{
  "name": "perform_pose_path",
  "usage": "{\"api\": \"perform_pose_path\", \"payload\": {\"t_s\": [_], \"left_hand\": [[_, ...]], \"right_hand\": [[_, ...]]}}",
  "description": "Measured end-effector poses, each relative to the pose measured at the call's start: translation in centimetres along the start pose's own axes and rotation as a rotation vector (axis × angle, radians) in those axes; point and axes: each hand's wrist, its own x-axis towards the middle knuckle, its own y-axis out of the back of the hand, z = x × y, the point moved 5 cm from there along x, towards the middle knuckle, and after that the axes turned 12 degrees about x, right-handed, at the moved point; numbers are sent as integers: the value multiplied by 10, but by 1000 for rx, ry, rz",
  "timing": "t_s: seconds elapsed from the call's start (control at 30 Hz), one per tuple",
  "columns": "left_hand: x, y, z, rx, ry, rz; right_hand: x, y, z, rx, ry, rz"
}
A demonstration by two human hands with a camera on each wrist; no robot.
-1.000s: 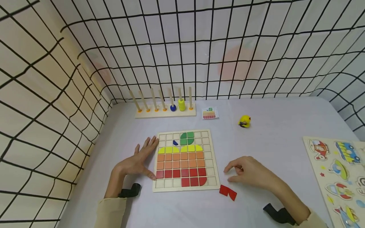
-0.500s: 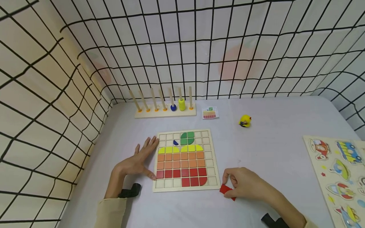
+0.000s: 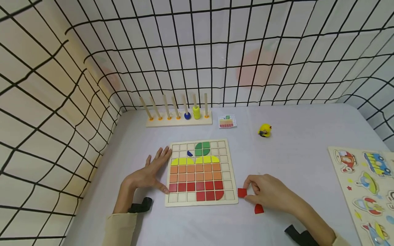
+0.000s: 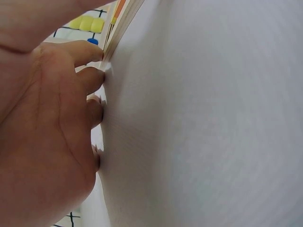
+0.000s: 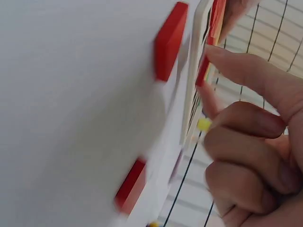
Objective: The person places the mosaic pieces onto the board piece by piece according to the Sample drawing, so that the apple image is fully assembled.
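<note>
A wooden grid board (image 3: 229,177) carries green, blue, yellow, orange and red tiles. My left hand (image 3: 147,174) lies spread at its left side, index fingertip and thumb at the edge; the left wrist view shows the left palm (image 4: 52,137) and fingertips down on the cloth. Just off the board's lower right edge, my right hand (image 3: 267,191) pinches a red square tile (image 3: 242,193) between thumb and forefinger. A red rounded-corner tile (image 3: 259,209) lies under that hand. In the right wrist view, two red pieces (image 5: 170,42) sit on the cloth, below the right hand (image 5: 255,137).
A peg rack (image 3: 178,123) with blue and yellow beads stands at the back. Near it are a small pattern card (image 3: 227,121) and a yellow toy duck (image 3: 264,130). A picture puzzle board (image 3: 357,177) lies at right. Black netting (image 3: 210,61) surrounds the table.
My right hand came down to the red tiles, took the square one and drew it slightly up, apart from the rounded tile. The left hand stayed in place.
</note>
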Motion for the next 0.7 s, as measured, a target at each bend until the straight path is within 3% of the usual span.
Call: {"api": "perform_pose_path", "payload": {"t_s": [0.23, 0.37, 0.5, 0.7], "left_hand": [[0, -1, -1, 1, 4, 1], [2, -2, 0, 6, 9, 1], [3, -3, 0, 10, 18, -2], [2, -1, -1, 13, 29, 0]], "right_hand": [[35, -39, -51, 61, 124, -39], [54, -67, -72, 21, 185, -21], [66, -83, -80, -41, 215, 3], [73, -88, -83, -26, 224, -7]]}}
